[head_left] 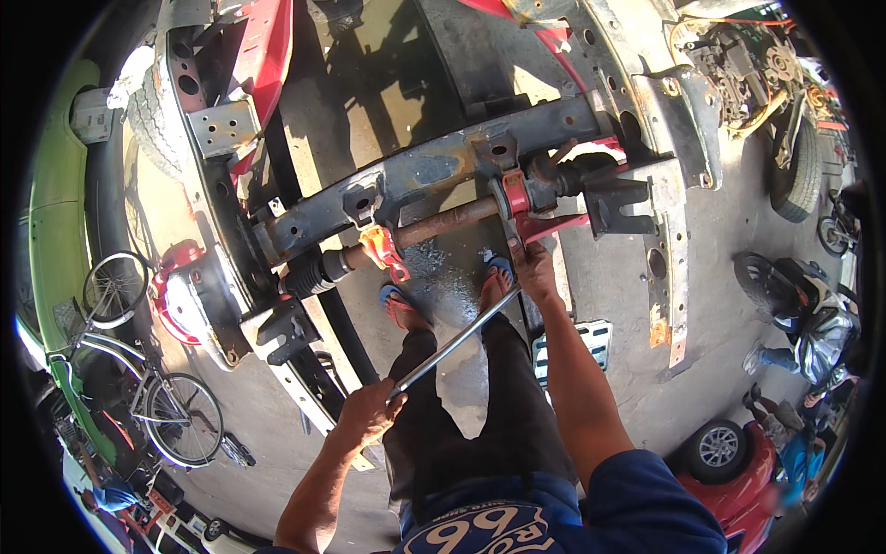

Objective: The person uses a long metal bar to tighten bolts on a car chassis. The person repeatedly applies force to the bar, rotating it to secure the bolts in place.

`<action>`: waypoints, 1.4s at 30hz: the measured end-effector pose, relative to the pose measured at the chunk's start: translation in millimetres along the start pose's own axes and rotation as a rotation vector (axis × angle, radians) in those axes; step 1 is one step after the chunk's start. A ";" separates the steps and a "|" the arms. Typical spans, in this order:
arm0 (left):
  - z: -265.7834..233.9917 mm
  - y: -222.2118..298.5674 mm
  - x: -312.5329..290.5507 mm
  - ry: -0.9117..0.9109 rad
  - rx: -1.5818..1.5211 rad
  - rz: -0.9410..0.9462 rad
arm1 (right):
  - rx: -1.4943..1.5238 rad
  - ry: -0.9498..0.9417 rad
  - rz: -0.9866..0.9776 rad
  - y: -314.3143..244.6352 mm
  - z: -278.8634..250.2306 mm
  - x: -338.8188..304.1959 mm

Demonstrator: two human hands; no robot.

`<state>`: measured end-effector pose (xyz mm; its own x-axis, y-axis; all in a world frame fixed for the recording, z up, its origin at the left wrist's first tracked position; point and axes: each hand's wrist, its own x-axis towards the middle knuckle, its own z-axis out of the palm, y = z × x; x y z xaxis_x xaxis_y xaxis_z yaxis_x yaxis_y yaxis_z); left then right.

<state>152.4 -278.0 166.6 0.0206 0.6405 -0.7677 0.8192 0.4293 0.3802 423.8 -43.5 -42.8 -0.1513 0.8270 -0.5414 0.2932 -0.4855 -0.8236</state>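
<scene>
The long metal bar (pixel 457 342) slants from lower left to upper right above the person's legs, its upper end reaching the red bracket (pixel 517 198) on the rusty steering rack (pixel 443 222). The left hand (pixel 367 413) has its grip wrapped tight around the bar's lower end. The right hand (pixel 533 270) sits at the bar's upper end just under the bracket; its fingers curl there, but whether they close on the bar or press the bracket cannot be told.

The rack hangs just under the dark crossmember (pixel 434 171) of a bare vehicle frame (pixel 669 175), with a rubber boot (pixel 309 274) at its left end and an orange-red clamp (pixel 383 249) beside that. The frame's side rails hem in the work on both sides. The person's feet in blue sandals (pixel 395 300) stand on stained concrete floor (pixel 443 277) right below the rack. A bicycle (pixel 148 369) stands well off to the left by a green car body (pixel 51 212), a tyre (pixel 796 175) lies at the right, and a grey pedal (pixel 591 342) lies near the right forearm.
</scene>
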 end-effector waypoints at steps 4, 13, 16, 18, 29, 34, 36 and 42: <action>-61.6 64.5 -19.1 -0.208 0.065 -0.070 | 0.116 -0.021 0.004 -6.1 -8.6 1.0; -144.6 198.0 -35.4 -0.304 0.263 -0.023 | 0.387 -0.164 0.237 -25.1 -22.0 4.5; -168.3 237.9 -28.5 -0.344 0.289 -0.061 | 0.405 -0.203 0.255 -28.4 -21.6 4.3; -180.5 267.0 -18.1 -0.345 0.404 -0.041 | 0.398 -0.221 0.227 -29.5 -23.5 7.0; -197.6 359.4 25.5 -0.293 0.752 -0.039 | 0.349 -0.302 0.139 -11.2 -37.1 21.9; -169.3 263.6 30.4 -0.353 0.668 -0.241 | 0.154 -0.114 0.079 -1.3 -16.8 22.9; -150.1 208.8 25.1 -0.304 0.690 -0.188 | 0.234 -0.048 0.044 5.3 -7.5 14.7; -121.3 102.2 19.2 -0.494 0.534 -0.437 | 0.216 -0.092 0.160 42.8 10.0 -27.0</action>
<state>167.0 -144.6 253.3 -0.2147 0.0815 -0.9733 0.9698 0.1359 -0.2025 431.1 -89.5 -65.1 -0.2075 0.7104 -0.6725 0.1137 -0.6653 -0.7379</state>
